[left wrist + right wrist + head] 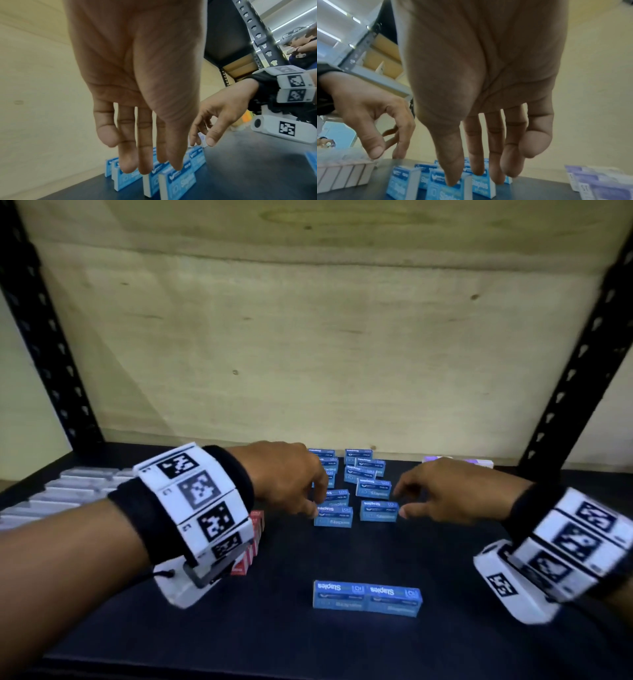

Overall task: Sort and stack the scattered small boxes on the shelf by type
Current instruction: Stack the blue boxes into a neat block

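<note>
Both hands hover over the blue boxes, holding nothing

Left hand (287, 477) reaches in from the left with its fingers hanging loose and nearly straight; in the left wrist view the fingertips (176, 165) sit just above the tops of the upright blue boxes (352, 484). Whether they touch a box cannot be told. Right hand (442, 491) comes in from the right, fingers relaxed and slightly spread, thumb pointing toward the nearest box (379, 511) on that side and just beside it. Neither hand grips anything.

The blue staple boxes stand on edge in a loose cluster near the back of the dark shelf (342, 645), in two rough columns running toward the wooden back panel (308, 354). The front box of the left column (333, 516) lies under the left fingers. Well apart from the cluster, nearer the front edge, two blue boxes (366, 599) stand end to end, touching, as one row.

On the left side of the shelf grey boxes (68, 491) lie packed side by side in rows. Red boxes (251, 542) show partly behind the left wrist band (195, 501). At the back right, behind the right hand, purple boxes (597, 181) lie together. Black perforated uprights (565, 378) frame the shelf on both sides
</note>
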Demonstrator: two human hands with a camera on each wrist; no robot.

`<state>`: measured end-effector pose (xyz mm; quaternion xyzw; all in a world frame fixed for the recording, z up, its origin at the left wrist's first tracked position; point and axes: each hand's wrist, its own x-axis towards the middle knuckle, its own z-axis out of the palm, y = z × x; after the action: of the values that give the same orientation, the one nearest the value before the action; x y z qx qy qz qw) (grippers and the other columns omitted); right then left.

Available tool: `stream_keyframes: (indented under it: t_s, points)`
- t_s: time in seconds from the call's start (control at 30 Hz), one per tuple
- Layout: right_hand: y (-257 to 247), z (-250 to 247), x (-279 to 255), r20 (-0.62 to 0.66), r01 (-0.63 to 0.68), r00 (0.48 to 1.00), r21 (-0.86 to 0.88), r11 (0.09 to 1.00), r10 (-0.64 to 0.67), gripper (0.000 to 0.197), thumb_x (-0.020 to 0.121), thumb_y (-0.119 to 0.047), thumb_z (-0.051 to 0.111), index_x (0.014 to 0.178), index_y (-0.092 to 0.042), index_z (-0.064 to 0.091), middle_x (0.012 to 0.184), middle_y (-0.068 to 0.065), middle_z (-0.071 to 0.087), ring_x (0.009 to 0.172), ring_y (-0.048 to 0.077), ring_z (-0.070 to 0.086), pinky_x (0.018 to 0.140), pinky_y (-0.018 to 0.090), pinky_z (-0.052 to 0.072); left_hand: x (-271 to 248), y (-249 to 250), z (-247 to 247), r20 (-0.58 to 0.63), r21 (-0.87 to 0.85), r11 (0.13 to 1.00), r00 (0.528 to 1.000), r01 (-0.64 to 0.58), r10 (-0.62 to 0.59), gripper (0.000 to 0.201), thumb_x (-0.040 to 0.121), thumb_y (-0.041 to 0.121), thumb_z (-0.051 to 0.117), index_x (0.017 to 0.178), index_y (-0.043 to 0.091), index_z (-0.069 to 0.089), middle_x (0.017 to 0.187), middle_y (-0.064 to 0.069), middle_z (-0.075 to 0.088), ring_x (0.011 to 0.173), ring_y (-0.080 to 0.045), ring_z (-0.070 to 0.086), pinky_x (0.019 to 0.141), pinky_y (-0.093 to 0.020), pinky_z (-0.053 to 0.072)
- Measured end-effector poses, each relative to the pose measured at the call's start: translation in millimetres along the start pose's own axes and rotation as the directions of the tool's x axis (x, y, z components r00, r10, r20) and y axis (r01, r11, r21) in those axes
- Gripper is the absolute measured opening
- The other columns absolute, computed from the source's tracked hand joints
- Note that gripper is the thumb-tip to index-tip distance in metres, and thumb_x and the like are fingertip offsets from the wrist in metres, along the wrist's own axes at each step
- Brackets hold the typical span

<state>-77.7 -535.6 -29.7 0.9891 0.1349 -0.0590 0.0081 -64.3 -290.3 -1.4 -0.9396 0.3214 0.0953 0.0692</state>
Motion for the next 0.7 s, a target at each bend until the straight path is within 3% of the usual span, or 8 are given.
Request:
stream_keyframes:
  t_s: [0.17, 0.37, 0.5, 0.63, 0.7]
  points:
    - [-4.1, -0.3, 14.8, 0.089, 0.018, 0.996, -0.043, 0.999, -0.014, 0.016, 0.088, -0.048, 0.065, 0.098, -0.035, 0.062, 0.095, -0.017, 0.064, 0.090, 0.011, 0.061, 0.085, 0.029, 0.051, 16.4, 6.9, 6.9, 0.021, 0.062, 0.998, 1.000, -0.023, 0.022, 0.033, 0.088, 0.044, 0.067, 0.118, 0.031, 0.062, 0.107, 0.012, 0.064, 0.100, -0.015, 0.061, 0.080, -0.031, 0.049]
    - [-6.4, -1.2, 20.1, 0.091, 0.027, 0.996, -0.070, 0.997, -0.020, 0.018, 0.090, -0.044, 0.065, 0.098, -0.028, 0.068, 0.095, -0.013, 0.066, 0.089, 0.012, 0.062, 0.084, 0.031, 0.052, 25.0, 10.8, 7.8, 0.000, 0.043, 0.999, 1.000, -0.026, 0.026, 0.020, 0.089, 0.034, 0.069, 0.103, 0.022, 0.063, 0.084, 0.010, 0.053, 0.088, -0.017, 0.059, 0.070, -0.027, 0.044]
    - [-7.6, -1.4, 14.9, 0.098, 0.020, 0.995, -0.044, 0.999, -0.016, 0.018, 0.090, -0.043, 0.066, 0.096, -0.027, 0.069, 0.086, -0.013, 0.065, 0.081, 0.010, 0.061, 0.077, 0.029, 0.050, 27.8, 15.5, 8.8, 0.012, 0.052, 0.998, 0.999, -0.039, 0.038, 0.020, 0.089, 0.029, 0.069, 0.106, 0.018, 0.064, 0.086, 0.008, 0.057, 0.080, -0.015, 0.052, 0.069, -0.026, 0.041]
    - [-9.6, -0.5, 5.3, 0.087, 0.029, 0.996, -0.039, 0.999, -0.026, 0.019, 0.091, -0.043, 0.065, 0.098, -0.027, 0.071, 0.083, -0.014, 0.065, 0.077, 0.006, 0.059, 0.072, 0.025, 0.047, 25.2, 19.2, 10.6, 0.011, 0.098, 0.994, 0.999, -0.054, 0.054, 0.021, 0.091, 0.028, 0.067, 0.106, 0.013, 0.067, 0.098, -0.001, 0.065, 0.083, -0.020, 0.058, 0.069, -0.029, 0.045]
    - [-10.2, 0.7, -1.2, 0.081, 0.043, 0.996, -0.014, 0.999, -0.042, 0.017, 0.090, -0.043, 0.065, 0.096, -0.029, 0.071, 0.076, -0.017, 0.062, 0.071, 0.000, 0.056, 0.070, 0.022, 0.047, 20.3, 20.1, 10.3, 0.022, 0.078, 0.995, 0.998, -0.063, 0.061, 0.019, 0.091, 0.027, 0.067, 0.105, 0.014, 0.068, 0.089, 0.002, 0.063, 0.084, -0.020, 0.060, 0.072, -0.031, 0.049]
